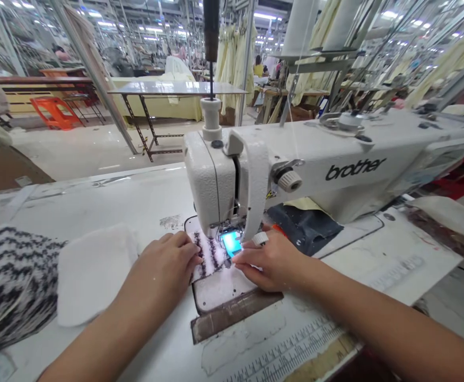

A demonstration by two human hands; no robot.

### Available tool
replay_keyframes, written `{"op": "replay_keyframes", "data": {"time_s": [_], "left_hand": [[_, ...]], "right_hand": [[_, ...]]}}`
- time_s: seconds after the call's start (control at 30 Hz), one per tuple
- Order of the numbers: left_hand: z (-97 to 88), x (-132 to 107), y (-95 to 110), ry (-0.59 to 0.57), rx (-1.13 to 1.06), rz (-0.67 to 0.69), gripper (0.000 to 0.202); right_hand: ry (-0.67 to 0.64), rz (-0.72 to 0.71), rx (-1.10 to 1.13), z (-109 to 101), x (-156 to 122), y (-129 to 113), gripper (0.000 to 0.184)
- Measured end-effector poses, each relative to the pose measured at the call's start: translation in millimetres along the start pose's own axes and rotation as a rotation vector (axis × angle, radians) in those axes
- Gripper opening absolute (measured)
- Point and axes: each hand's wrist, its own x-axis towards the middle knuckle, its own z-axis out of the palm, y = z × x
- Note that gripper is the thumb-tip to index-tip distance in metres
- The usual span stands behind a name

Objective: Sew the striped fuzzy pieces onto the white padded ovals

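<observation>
A small piece of white fabric with dark fuzzy stripes [210,253] lies on the needle plate of a white sewing machine [224,170]. My left hand [170,262] is at its left side, fingers curled together and pressing on it. Close to the brightly lit presser foot [232,243], my right hand [273,260] has thumb and fingertips pinched together. What they pinch is too small to make out. A white band [260,239] wraps one right finger. Just behind that hand an orange object [279,230] shows in part.
Left on the table are a white fabric piece [92,273] and a striped fabric pile [12,276]. Dark cloth [305,228] lies under the machine arm. A printed ruler [287,353] runs along the front. Beyond stand a table [176,89] and orange stool [57,112].
</observation>
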Motion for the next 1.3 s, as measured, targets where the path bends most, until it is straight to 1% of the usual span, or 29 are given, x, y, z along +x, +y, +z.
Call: {"op": "replay_keyframes", "data": {"time_s": [0.1, 0.2, 0.27, 0.37, 0.43, 0.5, 0.57, 0.7, 0.8, 0.87, 0.97, 1.07, 1.17, 1.23, 1.3], "left_hand": [[6.3, -3.3, -10.8, 0.011, -0.008, 0.002, 0.018], [9.4, -6.4, -14.0, 0.008, -0.080, -0.006, 0.021], [6.6, -9.2, -13.3, -0.008, -0.134, -0.023, 0.023], [-1.7, -15.7, -10.4, -0.079, -0.205, -0.077, 0.023], [-5.3, -20.7, -8.5, -0.128, -0.177, -0.116, 0.018], [-5.2, -24.9, -7.4, -0.160, -0.102, -0.142, 0.014], [-2.8, -27.8, -7.8, -0.174, -0.046, -0.137, 0.016], [-3.9, -29.8, -13.4, -0.143, 0.070, -0.047, 0.019], [-13.0, -28.0, -16.2, -0.115, 0.216, 0.001, 0.017], [-18.3, -25.1, -14.3, -0.089, 0.253, 0.033, 0.017], [-17.8, -18.4, -5.6, 0.020, 0.151, 0.098, 0.015], [-5.0, -9.9, 4.5, 0.135, -0.053, 0.217, 0.019], [13.8, -1.7, 7.8, 0.176, -0.214, 0.338, 0.020], [23.8, 1.7, 5.6, 0.183, -0.265, 0.386, 0.021], [29.1, 2.8, 2.4, 0.183, -0.277, 0.411, 0.023]], "right_hand": [[-0.104, -0.038, 0.019, 0.0, -0.9, -5.0, 0.023], [-0.180, -0.057, 0.005, 1.6, 0.0, -9.9, 0.021], [-0.196, -0.030, -0.033, 2.6, 2.3, -12.6, 0.019], [-0.215, 0.022, -0.102, 3.1, 7.6, -15.8, 0.014], [-0.254, 0.030, -0.116, 3.2, 11.6, -17.7, 0.012], [-0.303, 0.034, -0.116, 3.5, 15.3, -19.4, 0.014], [-0.349, 0.044, -0.115, 4.2, 17.6, -20.6, 0.017], [-0.392, 0.058, -0.093, 6.0, 16.2, -19.9, 0.019], [-0.360, 0.034, -0.055, 6.9, 11.3, -17.8, 0.015], [-0.336, 0.025, -0.041, 7.2, 8.5, -16.9, 0.014], [-0.326, 0.021, -0.031, 7.7, 7.0, -16.8, 0.016], [-0.310, 0.005, -0.013, 8.6, 6.9, -16.7, 0.018], [-0.291, -0.006, -0.003, 9.6, 6.0, -16.0, 0.020], [-0.291, -0.003, -0.001, 10.0, 4.9, -15.5, 0.022], [-0.290, -0.002, 0.008, 10.5, 4.1, -15.0, 0.021]]}}
